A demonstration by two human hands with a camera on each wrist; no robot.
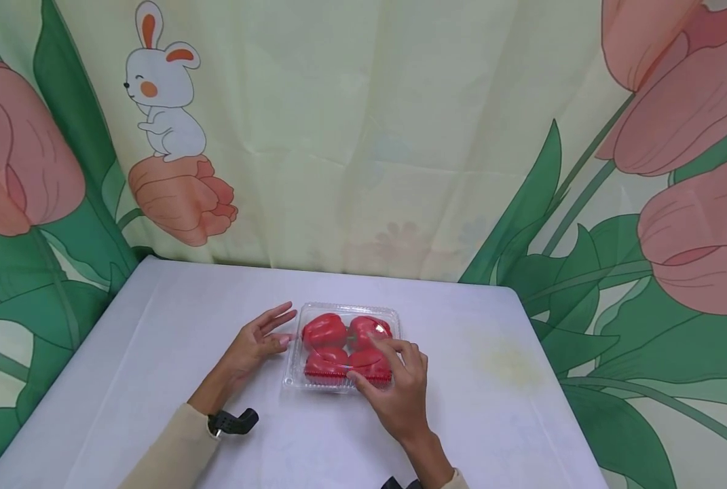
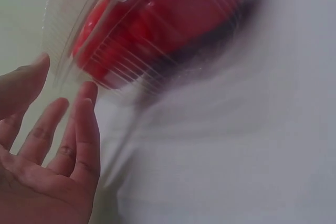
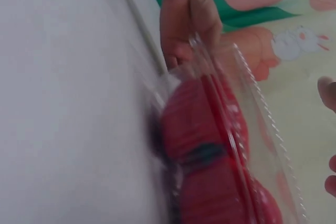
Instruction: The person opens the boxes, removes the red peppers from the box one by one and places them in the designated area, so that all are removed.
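Observation:
A clear plastic box [image 1: 296,380] with red, pepper-like pieces [image 1: 324,331] inside lies on the white table; its lid looks closed. Beside its left edge is my left hand [image 1: 250,350], fingers spread and relaxed, thumb near the rim. Over the front right part of the box is my right hand [image 1: 400,390], thumb and fingers apart and bent a little; whether it touches the lid is unclear. In the left wrist view, a gap shows between my left hand [image 2: 52,156] and the box [image 2: 142,77]. The right wrist view shows the box [image 3: 278,145] blurred.
The white table [image 1: 473,421] extends around the box. Behind it hangs a pale curtain [image 1: 363,136] printed with tulips and a white rabbit. Black straps sit on both wrists, one of them at the left wrist [image 1: 233,422].

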